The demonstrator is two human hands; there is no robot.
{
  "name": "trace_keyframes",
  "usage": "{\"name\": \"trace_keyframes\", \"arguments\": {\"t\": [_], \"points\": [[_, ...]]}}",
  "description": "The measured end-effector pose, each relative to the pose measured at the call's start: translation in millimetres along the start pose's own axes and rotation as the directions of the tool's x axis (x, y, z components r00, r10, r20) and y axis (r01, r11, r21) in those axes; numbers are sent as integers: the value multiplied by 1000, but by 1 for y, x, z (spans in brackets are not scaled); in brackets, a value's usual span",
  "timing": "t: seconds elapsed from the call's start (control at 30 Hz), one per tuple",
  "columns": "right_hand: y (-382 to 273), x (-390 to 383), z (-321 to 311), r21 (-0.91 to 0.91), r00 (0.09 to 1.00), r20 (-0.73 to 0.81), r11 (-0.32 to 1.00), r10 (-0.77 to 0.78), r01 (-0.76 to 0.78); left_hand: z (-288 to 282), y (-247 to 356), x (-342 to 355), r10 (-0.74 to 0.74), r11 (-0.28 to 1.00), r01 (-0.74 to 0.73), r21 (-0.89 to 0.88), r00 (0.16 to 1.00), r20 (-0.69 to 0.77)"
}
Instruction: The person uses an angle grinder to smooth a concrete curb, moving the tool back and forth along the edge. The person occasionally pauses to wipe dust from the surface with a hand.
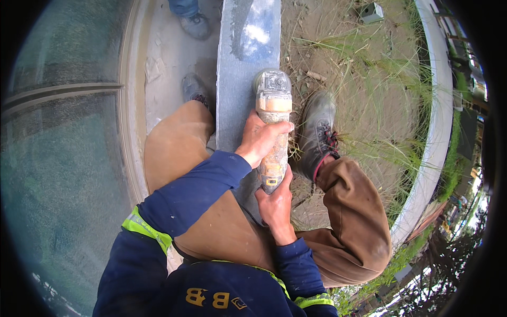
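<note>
A dust-caked orange-and-grey angle grinder (272, 100) lies lengthwise over a long grey slab (236, 63), its head at the slab's right edge, the disc mostly hidden beneath it. My left hand (260, 138) is closed round the middle of the grinder's body, thumb across the top. My right hand (275, 208) grips the rear end of the same tool, closer to me. The far part of the slab has a darker, glossy patch reflecting light. My legs are spread either side of the slab, in brown trousers (348, 222).
A framed frosted glass panel (63, 148) fills the left, beside a pale dusty ledge (158, 58). Another person's shoe and blue trouser leg (193, 24) are at top left. Dirt with grass (380, 105) lies right, bordered by a pale curb (441, 105). A small grey box (372, 13) sits top right.
</note>
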State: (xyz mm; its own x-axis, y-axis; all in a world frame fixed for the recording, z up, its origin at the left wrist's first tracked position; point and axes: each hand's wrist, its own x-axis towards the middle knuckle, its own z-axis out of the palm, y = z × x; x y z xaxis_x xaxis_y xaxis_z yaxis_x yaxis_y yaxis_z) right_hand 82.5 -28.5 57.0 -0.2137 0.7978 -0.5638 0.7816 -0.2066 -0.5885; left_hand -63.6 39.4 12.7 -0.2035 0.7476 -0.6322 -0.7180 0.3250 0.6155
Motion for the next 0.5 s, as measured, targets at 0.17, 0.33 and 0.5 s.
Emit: {"name": "trace_keyframes", "arguments": {"t": [0.17, 0.33, 0.5], "points": [[0, -2, 0, -6, 999, -12, 999, 33, -33, 3, -6, 2, 23, 1000, -23, -12, 1000, -3], [-6, 0, -1, 10, 996, 13, 996, 86, -86, 1, -2, 2, -1, 1000, 2, 1, 999, -46], [-5, 2, -1, -21, 999, 43, 999, 33, -33, -6, 1, -3, 21, 999, -23, -36, 998, -56]]}}
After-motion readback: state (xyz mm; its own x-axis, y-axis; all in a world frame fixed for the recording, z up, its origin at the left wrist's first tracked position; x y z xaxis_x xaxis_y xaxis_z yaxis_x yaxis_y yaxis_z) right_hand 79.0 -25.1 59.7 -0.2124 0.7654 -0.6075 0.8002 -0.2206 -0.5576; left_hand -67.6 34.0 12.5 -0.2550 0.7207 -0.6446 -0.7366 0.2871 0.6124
